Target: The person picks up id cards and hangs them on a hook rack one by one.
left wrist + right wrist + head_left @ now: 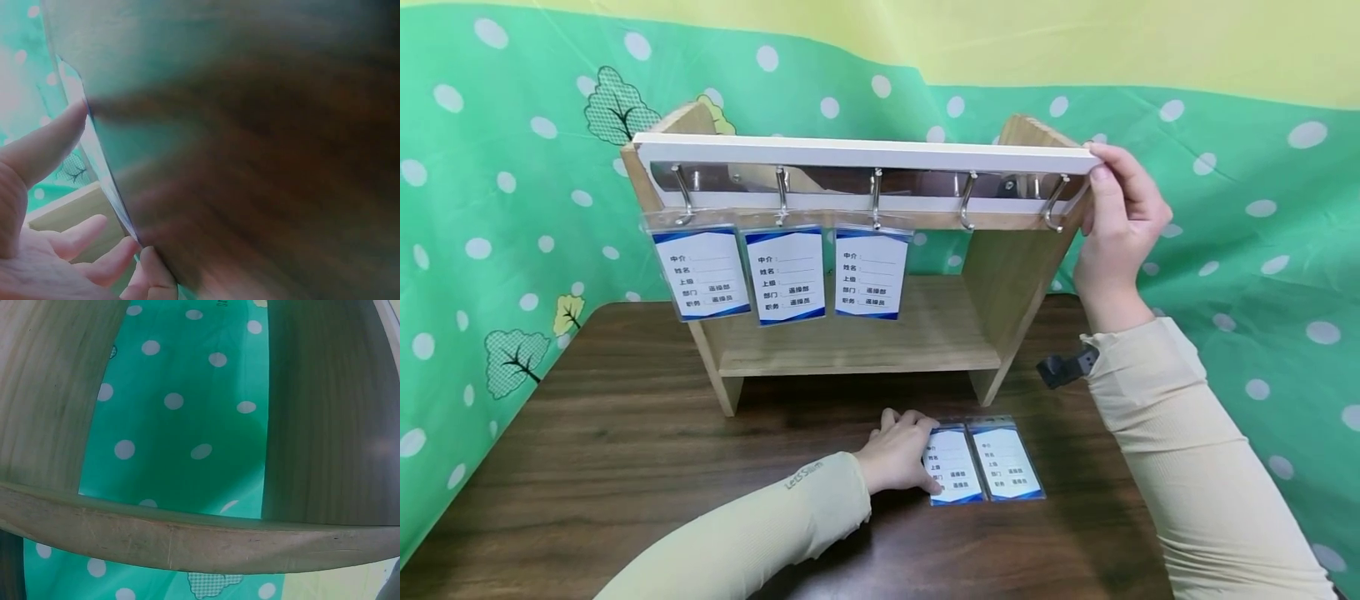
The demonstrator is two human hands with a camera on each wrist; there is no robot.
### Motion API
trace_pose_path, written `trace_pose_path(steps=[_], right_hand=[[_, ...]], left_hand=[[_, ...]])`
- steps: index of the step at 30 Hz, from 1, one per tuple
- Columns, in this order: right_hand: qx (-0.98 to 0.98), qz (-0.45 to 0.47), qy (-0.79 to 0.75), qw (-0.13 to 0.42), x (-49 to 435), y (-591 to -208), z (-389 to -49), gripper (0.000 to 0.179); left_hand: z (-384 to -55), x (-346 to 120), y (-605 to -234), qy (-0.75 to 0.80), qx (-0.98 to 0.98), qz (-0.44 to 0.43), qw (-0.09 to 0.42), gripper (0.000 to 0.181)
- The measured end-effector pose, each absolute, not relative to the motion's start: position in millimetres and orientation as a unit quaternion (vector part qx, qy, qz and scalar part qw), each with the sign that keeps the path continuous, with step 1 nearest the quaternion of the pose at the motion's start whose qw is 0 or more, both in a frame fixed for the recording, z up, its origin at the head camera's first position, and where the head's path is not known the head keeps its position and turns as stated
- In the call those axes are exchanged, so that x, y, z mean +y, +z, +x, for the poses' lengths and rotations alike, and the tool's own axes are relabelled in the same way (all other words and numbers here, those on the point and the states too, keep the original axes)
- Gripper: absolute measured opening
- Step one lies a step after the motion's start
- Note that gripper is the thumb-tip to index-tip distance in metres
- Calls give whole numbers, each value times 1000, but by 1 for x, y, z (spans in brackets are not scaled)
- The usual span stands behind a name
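Note:
My left hand is low over the table, its thumb and fingers at the left side of a name badge. In the left wrist view the thumb and fingertips pinch that badge near its two ends. A second name badge lies flat right beside it. My right hand grips the right end of the white hook rail on a wooden rack. Clear-sleeved badges hang from the three left hooks: one left, one middle, one right.
Two hooks on the right, one at the rail's end, carry no badge. The rack stands on a dark wooden table. Behind it hangs a green dotted cloth. A dark strap piece sticks out from the right sleeve.

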State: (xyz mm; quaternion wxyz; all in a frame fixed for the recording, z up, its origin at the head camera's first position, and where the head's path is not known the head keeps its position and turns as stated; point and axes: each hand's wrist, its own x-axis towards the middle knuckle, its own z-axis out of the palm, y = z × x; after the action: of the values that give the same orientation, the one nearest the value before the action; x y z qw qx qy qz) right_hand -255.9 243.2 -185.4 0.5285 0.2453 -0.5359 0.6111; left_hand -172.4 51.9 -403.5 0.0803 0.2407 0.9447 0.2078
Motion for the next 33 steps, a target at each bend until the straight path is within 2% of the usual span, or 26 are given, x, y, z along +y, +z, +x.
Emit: trace_pose_path(steps=[10, 22, 33], right_hand=[[-532, 252, 615, 524, 243, -183, -257, 16], [-536, 246, 608, 531, 245, -186, -257, 17], [-532, 250, 613, 528, 244, -186, -259, 17]], left_hand=[[-181, 56, -397, 223, 946, 206, 112, 94], [-190, 49, -397, 264, 935, 192, 141, 77], [-192, 52, -399, 228, 942, 199, 148, 73]])
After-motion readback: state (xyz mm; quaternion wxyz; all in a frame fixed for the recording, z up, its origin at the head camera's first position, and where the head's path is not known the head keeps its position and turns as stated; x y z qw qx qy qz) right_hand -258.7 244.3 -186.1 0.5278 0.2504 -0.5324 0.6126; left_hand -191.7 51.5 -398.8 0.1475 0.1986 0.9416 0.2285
